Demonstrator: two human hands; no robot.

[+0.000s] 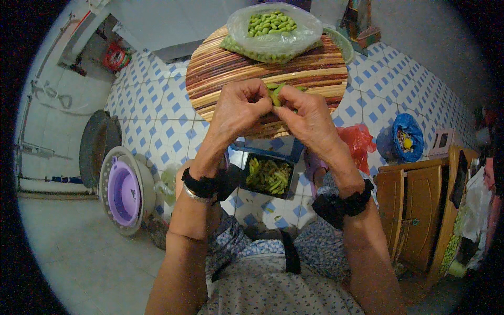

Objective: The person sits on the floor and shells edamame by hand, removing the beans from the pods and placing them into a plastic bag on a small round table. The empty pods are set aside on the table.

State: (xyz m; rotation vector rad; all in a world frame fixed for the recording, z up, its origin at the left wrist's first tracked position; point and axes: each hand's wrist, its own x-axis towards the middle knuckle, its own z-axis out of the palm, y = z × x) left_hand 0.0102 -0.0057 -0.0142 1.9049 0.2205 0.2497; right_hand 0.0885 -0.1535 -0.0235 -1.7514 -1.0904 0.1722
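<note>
Over the round striped tabletop [220, 59], my left hand [242, 104] and my right hand [309, 112] meet with fingertips pinched on one green bean pod [274, 98]. Other green pods [301, 89] lie on the table just behind the right fingers, partly hidden by them. At the table's far side stands a clear plastic bag [236, 25] of shelled green beans [271, 24]. Below my wrists, on the floor between my legs, a dark bin [289, 193] holds empty-looking pods [269, 179].
A purple basin [124, 193] leans inside a larger grey one at left. To the right are a red plastic bag [358, 143], a blue-lined waste bin [407, 138] and a wooden cabinet [423, 204]. Pod scraps [277, 217] dot the tiled floor.
</note>
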